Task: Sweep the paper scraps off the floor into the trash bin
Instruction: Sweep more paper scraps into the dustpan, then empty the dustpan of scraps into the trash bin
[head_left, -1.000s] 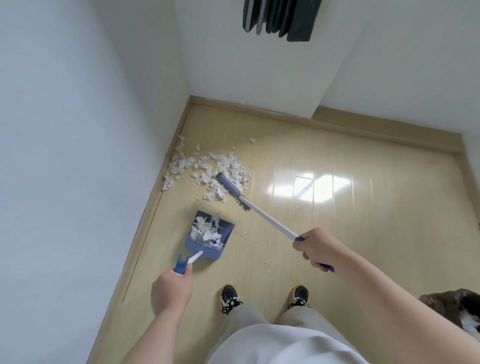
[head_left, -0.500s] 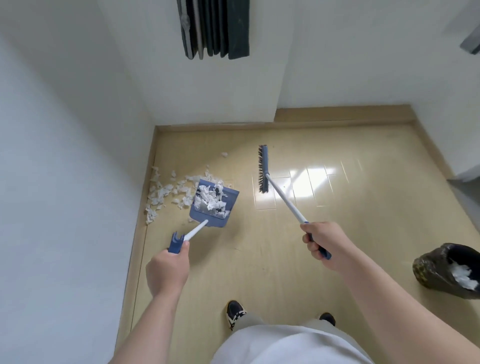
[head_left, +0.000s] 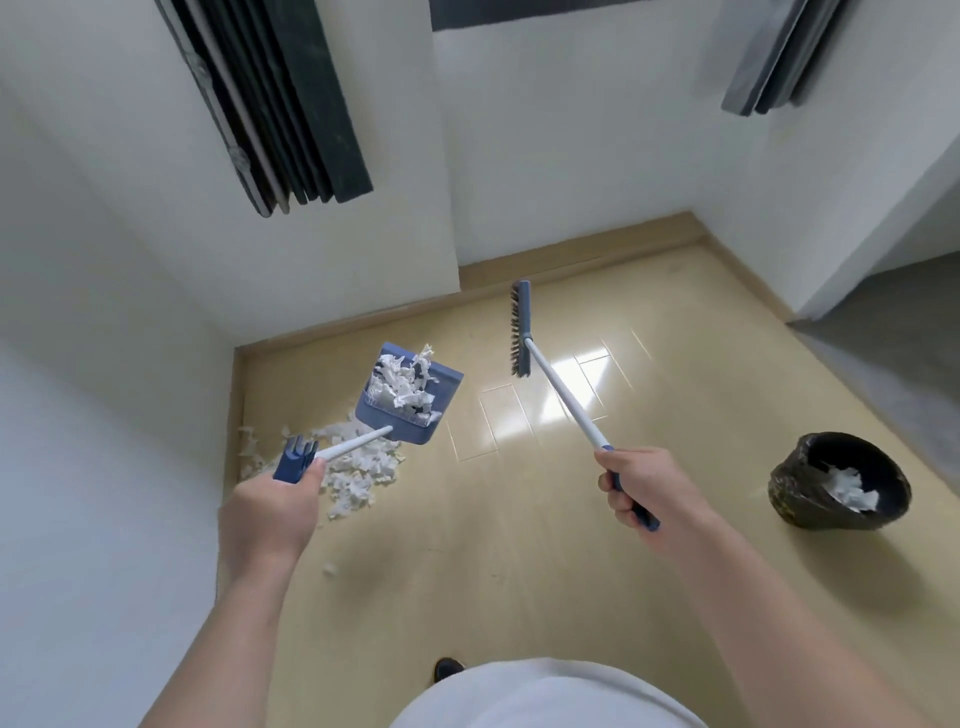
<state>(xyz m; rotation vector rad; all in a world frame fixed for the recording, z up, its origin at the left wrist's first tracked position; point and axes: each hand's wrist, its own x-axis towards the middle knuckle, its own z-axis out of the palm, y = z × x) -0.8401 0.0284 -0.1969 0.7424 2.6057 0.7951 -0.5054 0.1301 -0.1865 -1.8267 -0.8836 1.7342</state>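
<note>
So a second ago the broom (head_left: 521, 330) was down in the pile and the dustpan (head_left: 410, 395) sat flat on the floor (head_left: 519, 571). Now both are up in the air and the person has turned right, so the trash bin (head_left: 839, 480) has come fully into view.

The left hand (head_left: 270, 512) has its grip closed around the dustpan handle. The pan is heaped with paper scraps and hangs over the leftover pile. The right hand (head_left: 641, 491) has its grip wrapped around the broom's blue handle end, brush head well clear of the floor.

Looks like load one is heading for the bin, which is still well apart from the pan and already has some white paper in it. Plenty of paper scraps (head_left: 353, 467) are still on the floor by the left wall (head_left: 104, 467), plus a stray bit nearer the person, so this probably needs at least one more pass. The pan looks pretty full, so tilting it on the way over could drop pieces.
</note>
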